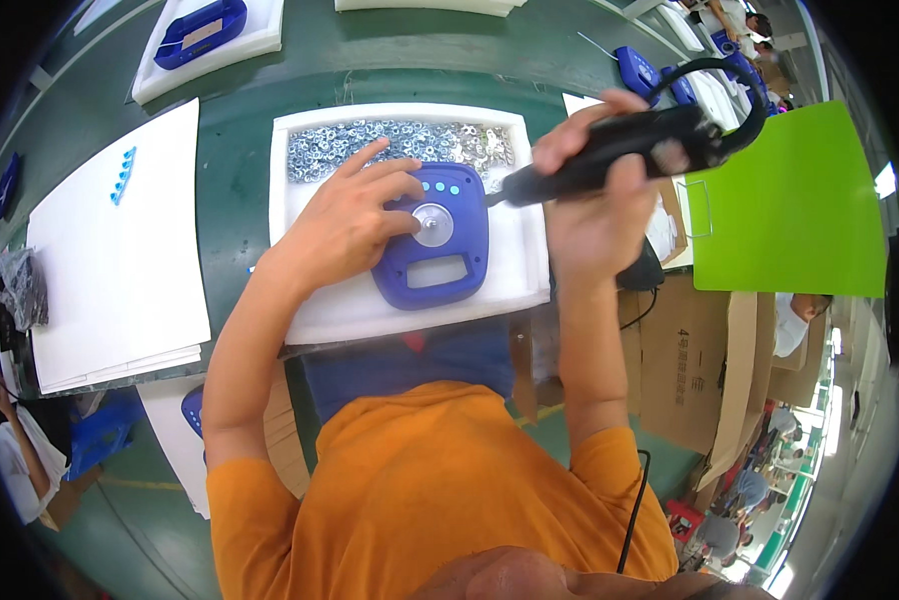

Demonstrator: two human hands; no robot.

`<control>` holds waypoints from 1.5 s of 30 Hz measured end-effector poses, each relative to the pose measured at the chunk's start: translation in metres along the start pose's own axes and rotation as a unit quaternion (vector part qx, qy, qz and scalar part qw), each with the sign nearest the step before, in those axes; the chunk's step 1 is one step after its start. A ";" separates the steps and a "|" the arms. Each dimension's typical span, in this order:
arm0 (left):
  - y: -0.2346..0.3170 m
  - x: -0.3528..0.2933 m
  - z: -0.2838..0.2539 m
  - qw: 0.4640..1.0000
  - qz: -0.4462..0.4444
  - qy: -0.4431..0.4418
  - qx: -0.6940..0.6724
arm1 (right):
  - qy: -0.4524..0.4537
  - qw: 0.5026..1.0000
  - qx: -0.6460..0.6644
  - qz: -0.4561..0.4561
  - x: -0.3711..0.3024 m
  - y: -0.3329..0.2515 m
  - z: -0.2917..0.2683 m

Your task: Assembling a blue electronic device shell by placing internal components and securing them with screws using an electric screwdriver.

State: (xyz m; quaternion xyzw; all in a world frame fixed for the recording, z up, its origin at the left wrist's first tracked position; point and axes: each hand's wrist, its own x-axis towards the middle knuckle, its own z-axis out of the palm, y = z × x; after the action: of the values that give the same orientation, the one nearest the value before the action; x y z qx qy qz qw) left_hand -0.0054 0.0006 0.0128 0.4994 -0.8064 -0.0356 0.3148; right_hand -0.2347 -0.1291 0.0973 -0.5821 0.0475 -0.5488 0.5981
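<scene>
Gripping black electric screwdriver (588,165), right hand (602,200) is pointing bit (496,199) leftward beside blue plastic housing (464,234), which is lying lengthwise near-to-far on foam tray (518,262), left hand (362,212) resting spread fingers on its far-left part.

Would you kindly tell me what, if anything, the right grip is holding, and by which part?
The right grip holds a corded black power screwdriver around its barrel, behind the tapered nose.
</scene>
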 end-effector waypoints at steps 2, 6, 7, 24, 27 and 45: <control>0.002 0.002 -0.001 1.000 0.001 -0.001 -0.004 | 0.062 0.995 -0.068 0.035 0.015 -0.021 -0.024; 0.001 0.001 -0.002 1.000 -0.004 -0.007 -0.003 | 0.082 0.906 -0.384 0.158 0.039 -0.027 -0.093; 0.001 0.001 -0.003 1.000 0.004 -0.008 -0.002 | 0.073 0.881 -0.434 0.176 0.041 -0.025 -0.109; 0.077 -0.021 -0.008 0.991 -0.039 -0.113 0.054 | 0.010 0.771 -0.635 0.057 -0.025 0.033 -0.083; 0.083 -0.025 -0.001 0.989 -0.054 -0.117 0.066 | 0.006 0.815 -0.580 0.020 -0.061 0.041 -0.059; -0.107 0.171 -0.033 0.971 0.020 0.105 0.214 | 0.000 0.812 -0.571 -0.122 -0.080 0.044 -0.056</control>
State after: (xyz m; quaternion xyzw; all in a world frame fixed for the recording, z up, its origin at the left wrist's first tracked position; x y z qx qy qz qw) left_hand 0.0446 -0.1859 0.0804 0.5401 -0.7675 0.1967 0.2838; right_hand -0.2790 -0.1207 -0.0003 -0.8199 0.2812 -0.4911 0.0864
